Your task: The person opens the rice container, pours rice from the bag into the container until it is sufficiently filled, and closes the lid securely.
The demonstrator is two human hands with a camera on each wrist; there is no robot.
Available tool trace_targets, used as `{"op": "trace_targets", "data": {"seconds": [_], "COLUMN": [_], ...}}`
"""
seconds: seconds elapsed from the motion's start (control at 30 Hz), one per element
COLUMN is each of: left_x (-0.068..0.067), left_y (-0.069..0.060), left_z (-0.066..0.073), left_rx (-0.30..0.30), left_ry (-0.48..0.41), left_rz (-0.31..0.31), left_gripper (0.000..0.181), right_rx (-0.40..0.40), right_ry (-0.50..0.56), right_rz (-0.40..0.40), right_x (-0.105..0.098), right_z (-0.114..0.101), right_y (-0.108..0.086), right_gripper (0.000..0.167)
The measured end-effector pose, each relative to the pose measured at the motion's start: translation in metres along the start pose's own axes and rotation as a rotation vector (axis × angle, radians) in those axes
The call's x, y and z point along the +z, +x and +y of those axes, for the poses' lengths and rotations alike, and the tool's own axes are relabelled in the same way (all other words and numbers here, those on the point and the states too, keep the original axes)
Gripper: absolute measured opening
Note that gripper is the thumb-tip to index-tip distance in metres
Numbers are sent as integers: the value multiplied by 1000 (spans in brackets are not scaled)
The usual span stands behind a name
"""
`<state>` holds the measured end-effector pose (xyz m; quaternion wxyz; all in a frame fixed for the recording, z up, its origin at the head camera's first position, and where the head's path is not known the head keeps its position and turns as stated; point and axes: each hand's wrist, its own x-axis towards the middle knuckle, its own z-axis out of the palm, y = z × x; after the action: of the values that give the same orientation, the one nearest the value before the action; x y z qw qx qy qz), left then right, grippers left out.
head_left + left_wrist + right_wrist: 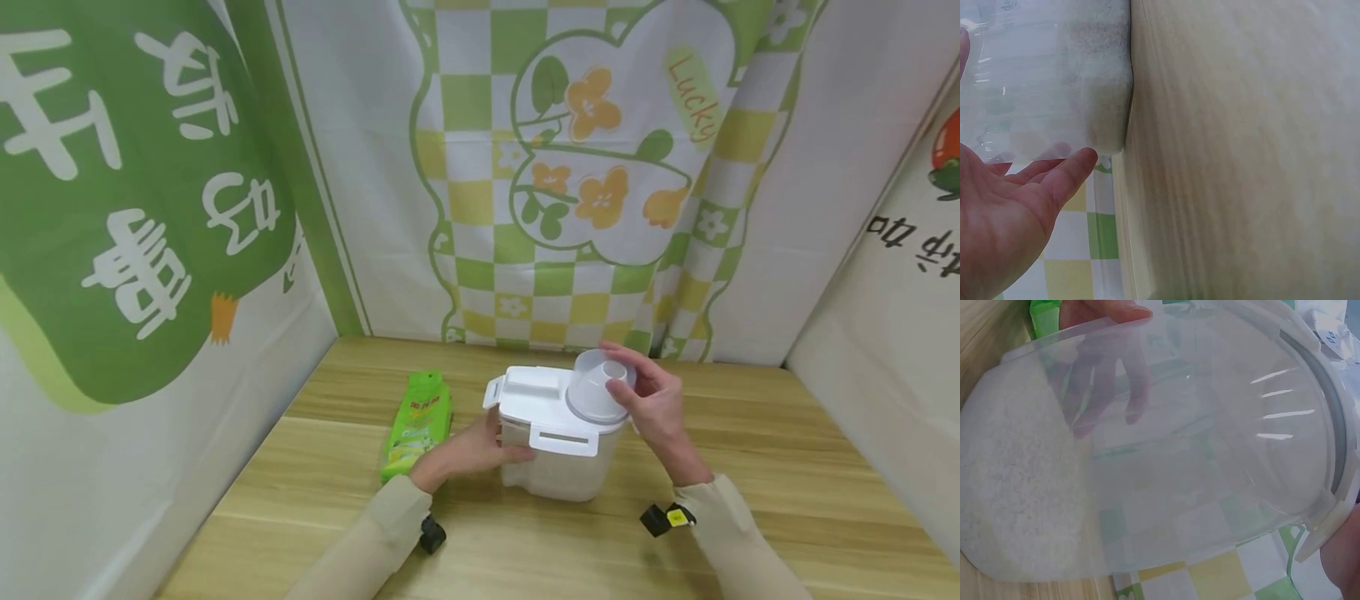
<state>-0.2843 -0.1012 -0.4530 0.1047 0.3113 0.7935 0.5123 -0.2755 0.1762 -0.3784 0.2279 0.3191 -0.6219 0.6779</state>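
Soft, even light, glare streaks on container (1179,450)

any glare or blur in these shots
Right wrist view: bright white streaks of glare on the container; left wrist view: small highlights on its wall, the tabletop soft and hazy; head view: fairly even light, small print on the green packet blurry.

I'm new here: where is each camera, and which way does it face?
Head: on the head, facing forward and down at the clear container; sleeves, left fingers and right fingers show.
Left wrist: worn there, facing its side; left fingers show.
Right wrist: worn there, facing it; left fingers seen through it, right hand at edge.
Wrist views share pale grains.
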Motion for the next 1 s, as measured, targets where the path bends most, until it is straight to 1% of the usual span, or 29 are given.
{"op": "trace_targets", "data": {"seconds": [0.27, 0.47, 0.63, 0.8, 0.9, 1.0], "left_x": [2, 2, 3, 5, 3, -2], "left_y": [-2, -2, -1, -1, -2, -3], "left_z": [-1, -2, -1, -1, 1, 3], "left_rx": [-6, -3, -4, -7, -7, -13], "left_ry": [20, 43, 42, 36, 24, 4], "left_rz": [-6, 5, 7, -15, -24, -49], "left_gripper": [75, 73, 73, 73, 73, 73], "right_rx": [-17, -23, -60, -95, -78, -49], "right_ry": [6, 8, 3, -13, -35, -67], "right_rz": [-18, -13, -24, -39, -56, -89], "right_x": [-2, 0, 0, -2, -3, -4], "right_z": [2, 1, 4, 6, 5, 2], "right_y": [-5, -6, -7, -10, -9, -5], "right_gripper": [34, 34, 35, 33, 32, 32]}}
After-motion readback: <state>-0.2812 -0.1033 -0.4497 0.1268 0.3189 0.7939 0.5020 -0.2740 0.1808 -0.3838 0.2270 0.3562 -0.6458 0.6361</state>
